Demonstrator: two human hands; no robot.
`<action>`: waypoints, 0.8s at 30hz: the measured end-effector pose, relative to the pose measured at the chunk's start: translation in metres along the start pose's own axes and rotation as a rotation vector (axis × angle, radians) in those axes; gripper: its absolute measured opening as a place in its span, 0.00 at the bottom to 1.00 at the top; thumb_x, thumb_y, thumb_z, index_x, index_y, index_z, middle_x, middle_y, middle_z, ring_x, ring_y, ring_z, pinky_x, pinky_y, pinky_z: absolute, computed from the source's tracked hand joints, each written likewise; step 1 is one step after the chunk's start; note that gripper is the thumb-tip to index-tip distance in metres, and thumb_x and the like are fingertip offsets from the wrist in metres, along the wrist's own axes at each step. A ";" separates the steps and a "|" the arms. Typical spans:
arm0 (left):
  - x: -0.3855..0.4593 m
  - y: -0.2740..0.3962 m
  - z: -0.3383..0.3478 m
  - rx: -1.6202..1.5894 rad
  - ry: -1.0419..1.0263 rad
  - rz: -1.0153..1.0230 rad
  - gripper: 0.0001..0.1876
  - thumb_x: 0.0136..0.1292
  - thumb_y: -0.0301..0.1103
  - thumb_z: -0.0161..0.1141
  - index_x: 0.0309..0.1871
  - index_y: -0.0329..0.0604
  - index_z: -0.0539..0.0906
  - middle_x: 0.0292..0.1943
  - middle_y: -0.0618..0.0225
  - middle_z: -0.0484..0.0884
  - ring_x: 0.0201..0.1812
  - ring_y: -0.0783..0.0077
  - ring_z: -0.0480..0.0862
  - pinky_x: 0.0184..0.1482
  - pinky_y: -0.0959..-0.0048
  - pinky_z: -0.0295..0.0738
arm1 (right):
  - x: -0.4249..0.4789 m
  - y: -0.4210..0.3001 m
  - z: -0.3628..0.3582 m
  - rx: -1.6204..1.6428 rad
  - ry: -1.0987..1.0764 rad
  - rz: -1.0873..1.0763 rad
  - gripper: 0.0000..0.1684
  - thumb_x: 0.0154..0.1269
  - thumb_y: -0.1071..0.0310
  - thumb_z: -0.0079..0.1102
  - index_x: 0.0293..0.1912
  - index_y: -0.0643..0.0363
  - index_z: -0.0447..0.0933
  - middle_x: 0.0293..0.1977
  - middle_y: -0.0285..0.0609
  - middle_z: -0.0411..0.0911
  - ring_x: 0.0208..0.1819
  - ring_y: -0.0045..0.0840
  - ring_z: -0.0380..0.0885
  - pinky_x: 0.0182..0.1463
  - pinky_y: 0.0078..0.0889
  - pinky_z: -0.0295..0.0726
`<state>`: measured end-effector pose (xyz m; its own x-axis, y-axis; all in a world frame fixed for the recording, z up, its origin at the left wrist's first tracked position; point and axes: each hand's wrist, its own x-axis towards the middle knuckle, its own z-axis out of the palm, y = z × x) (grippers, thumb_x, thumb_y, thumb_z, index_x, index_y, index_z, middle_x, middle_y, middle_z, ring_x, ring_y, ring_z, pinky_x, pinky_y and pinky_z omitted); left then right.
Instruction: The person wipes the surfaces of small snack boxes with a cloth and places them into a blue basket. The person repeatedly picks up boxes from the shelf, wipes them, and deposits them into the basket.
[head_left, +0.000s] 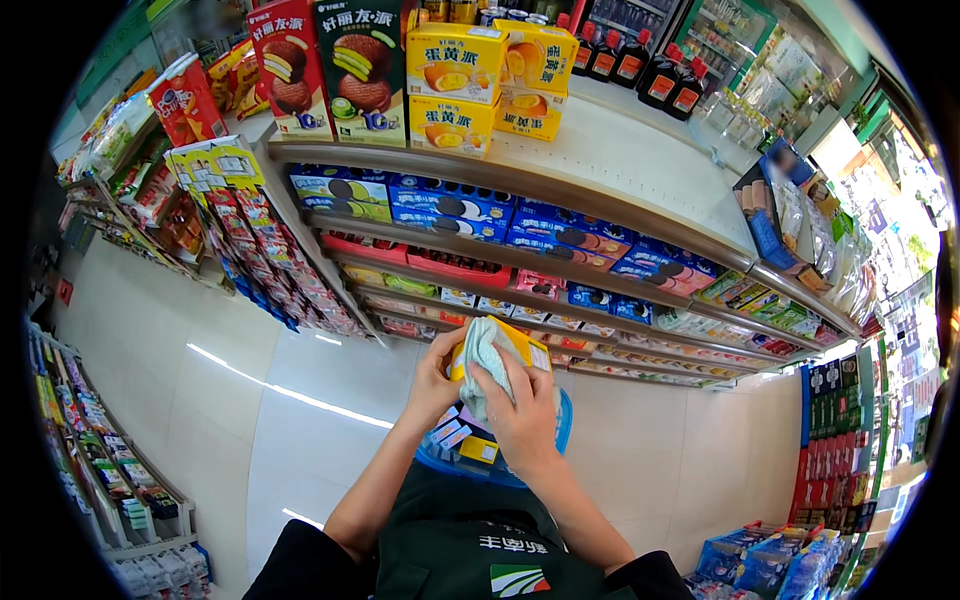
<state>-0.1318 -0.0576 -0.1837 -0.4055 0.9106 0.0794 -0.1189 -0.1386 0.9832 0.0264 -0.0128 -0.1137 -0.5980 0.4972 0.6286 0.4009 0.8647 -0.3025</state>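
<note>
A yellow carton is held up in front of me, over a blue plastic basket. My left hand grips the carton's left side. My right hand presses a folded pale green cloth against the carton, and the cloth covers much of its near face. Inside the basket lie a small yellow box and several smaller packs; my wrists and the cloth hide part of them.
A shelf unit stands ahead, its top board bearing stacked yellow pie cartons, a red box, a green box and dark bottles. Blue cookie boxes fill the tier below. Hanging snack packs line the shelf's left end.
</note>
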 end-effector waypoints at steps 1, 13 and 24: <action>-0.001 -0.003 0.000 -0.106 0.018 -0.073 0.35 0.62 0.24 0.72 0.74 0.40 0.73 0.65 0.64 0.77 0.64 0.68 0.80 0.65 0.69 0.77 | -0.005 0.000 0.002 0.003 -0.010 0.003 0.32 0.53 0.76 0.69 0.60 0.47 0.84 0.66 0.39 0.76 0.49 0.34 0.74 0.55 0.33 0.81; -0.018 -0.061 -0.017 -0.302 0.067 -0.485 0.39 0.67 0.35 0.72 0.80 0.47 0.67 0.62 0.64 0.77 0.56 0.70 0.85 0.51 0.75 0.85 | -0.078 0.040 0.036 -0.003 -0.208 0.205 0.32 0.57 0.75 0.65 0.63 0.45 0.82 0.66 0.38 0.74 0.52 0.38 0.74 0.59 0.35 0.79; -0.082 -0.187 -0.018 0.083 -0.018 -0.780 0.46 0.54 0.24 0.77 0.76 0.59 0.68 0.59 0.66 0.81 0.49 0.70 0.76 0.63 0.67 0.74 | -0.176 0.058 0.083 -0.056 -0.516 0.401 0.28 0.57 0.75 0.66 0.59 0.50 0.81 0.62 0.44 0.73 0.52 0.39 0.74 0.54 0.37 0.80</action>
<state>-0.0929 -0.1131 -0.3771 -0.2178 0.7392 -0.6372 -0.2952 0.5724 0.7650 0.0970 -0.0447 -0.3016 -0.6450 0.7628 0.0462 0.6894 0.6069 -0.3953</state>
